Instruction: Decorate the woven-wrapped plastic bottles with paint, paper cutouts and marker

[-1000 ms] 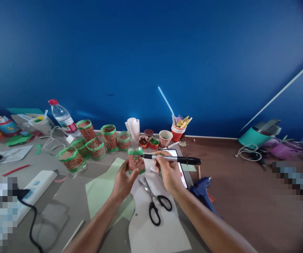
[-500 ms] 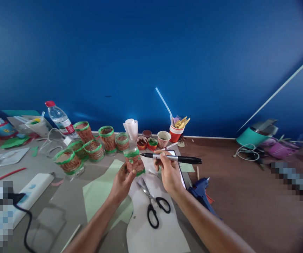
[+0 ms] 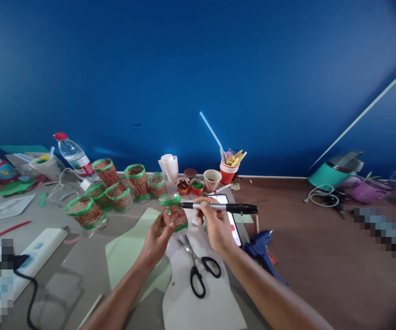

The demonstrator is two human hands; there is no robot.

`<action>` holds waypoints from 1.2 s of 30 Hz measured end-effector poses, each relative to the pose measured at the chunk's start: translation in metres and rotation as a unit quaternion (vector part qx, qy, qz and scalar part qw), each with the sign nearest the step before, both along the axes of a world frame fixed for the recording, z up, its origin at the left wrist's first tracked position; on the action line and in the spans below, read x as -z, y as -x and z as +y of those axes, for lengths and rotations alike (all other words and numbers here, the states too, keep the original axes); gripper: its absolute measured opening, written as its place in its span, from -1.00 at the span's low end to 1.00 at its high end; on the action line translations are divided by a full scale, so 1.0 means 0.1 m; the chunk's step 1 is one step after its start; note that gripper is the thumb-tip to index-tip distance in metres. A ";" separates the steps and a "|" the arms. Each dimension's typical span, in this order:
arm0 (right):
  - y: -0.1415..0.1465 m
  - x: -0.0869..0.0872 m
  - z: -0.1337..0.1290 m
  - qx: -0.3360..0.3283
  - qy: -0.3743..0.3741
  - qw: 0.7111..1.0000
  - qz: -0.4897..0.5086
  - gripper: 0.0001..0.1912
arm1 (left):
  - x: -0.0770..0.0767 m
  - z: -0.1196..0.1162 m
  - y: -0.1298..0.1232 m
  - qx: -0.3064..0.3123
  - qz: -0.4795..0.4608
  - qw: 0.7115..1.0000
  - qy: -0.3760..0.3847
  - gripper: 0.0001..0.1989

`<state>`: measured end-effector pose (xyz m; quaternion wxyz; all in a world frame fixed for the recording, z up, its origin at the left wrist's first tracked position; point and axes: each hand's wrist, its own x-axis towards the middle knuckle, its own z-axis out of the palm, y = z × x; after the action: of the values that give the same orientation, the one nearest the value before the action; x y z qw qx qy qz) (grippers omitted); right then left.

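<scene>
A small clear cup [image 3: 174, 215] painted brown with green bands is tilted in my left hand [image 3: 158, 237], its fingers wrapped round the lower left side. My right hand [image 3: 214, 224] grips a black and silver marker [image 3: 223, 207], which lies nearly level with its tip at the upper right part of the cup. Black-handled scissors [image 3: 198, 263] rest partly open on white paper [image 3: 203, 307] just below the hands. Pale green paper [image 3: 125, 252] lies under my left forearm. A lit phone [image 3: 234, 231] is partly hidden behind my right hand.
Several brown and green painted cups [image 3: 137, 181] stand at the back left, near a water bottle [image 3: 75, 156]. Small paint cups [image 3: 197, 185] and a red cup of wooden cutlery [image 3: 228, 173] are behind the hands. A blue glue gun [image 3: 263, 252] lies right; a power strip [image 3: 41, 256] left.
The marker tip has moved left against the painted cup. The view has shifted slightly, and more of the phone shows beside my right hand.
</scene>
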<state>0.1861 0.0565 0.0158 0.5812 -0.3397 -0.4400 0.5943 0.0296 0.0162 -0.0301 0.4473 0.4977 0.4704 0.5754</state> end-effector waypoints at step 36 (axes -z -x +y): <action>-0.02 -0.05 -0.02 0.012 -0.019 1.000 0.012 -0.75 | 0.19 0.01 0.08 0.010 -0.070 0.997 0.015 -0.55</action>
<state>0.1881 0.0549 0.0210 0.6004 -0.3265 -0.4400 0.5825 0.0219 0.0170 -0.0490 0.4926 0.4541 0.4411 0.5971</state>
